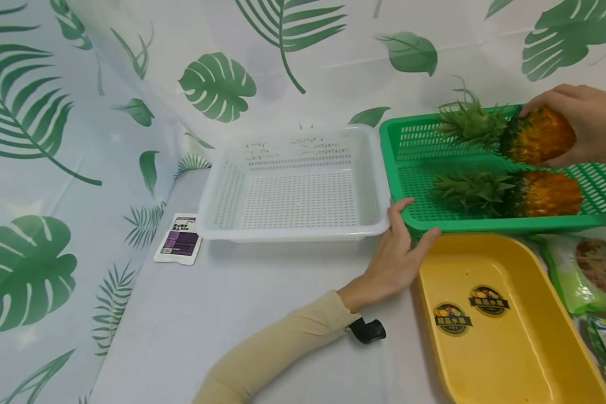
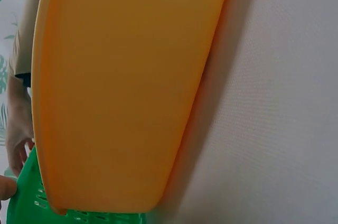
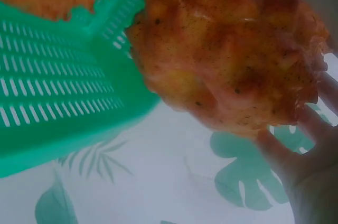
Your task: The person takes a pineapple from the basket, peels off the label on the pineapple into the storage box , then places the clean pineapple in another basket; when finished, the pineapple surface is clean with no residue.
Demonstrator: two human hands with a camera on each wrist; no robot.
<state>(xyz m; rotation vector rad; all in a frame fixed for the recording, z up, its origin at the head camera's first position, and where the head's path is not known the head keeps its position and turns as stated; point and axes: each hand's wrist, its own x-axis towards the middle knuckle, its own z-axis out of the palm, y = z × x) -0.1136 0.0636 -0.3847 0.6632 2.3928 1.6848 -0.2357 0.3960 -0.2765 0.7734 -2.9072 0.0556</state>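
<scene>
My right hand (image 1: 593, 120) grips a pineapple (image 1: 540, 134) by its orange body, over the back of the green basket (image 1: 464, 225). Its leafy crown points left. A second pineapple (image 1: 550, 193) lies in that basket, crown also leftward. In the right wrist view the held pineapple (image 3: 227, 55) fills the upper right, with fingers (image 3: 311, 123) around its side. My left hand (image 1: 396, 258) holds the green basket's front left corner, thumb at the front rim and index finger over the left rim. Other left fingers are mostly hidden.
A white basket (image 1: 295, 231) stands left of the green one. In front of the green basket is a yellow tray (image 1: 505, 359) with two round stickers. A purple-and-white packet (image 1: 179, 240) lies at the left; bagged goods (image 1: 593, 269) lie at the right.
</scene>
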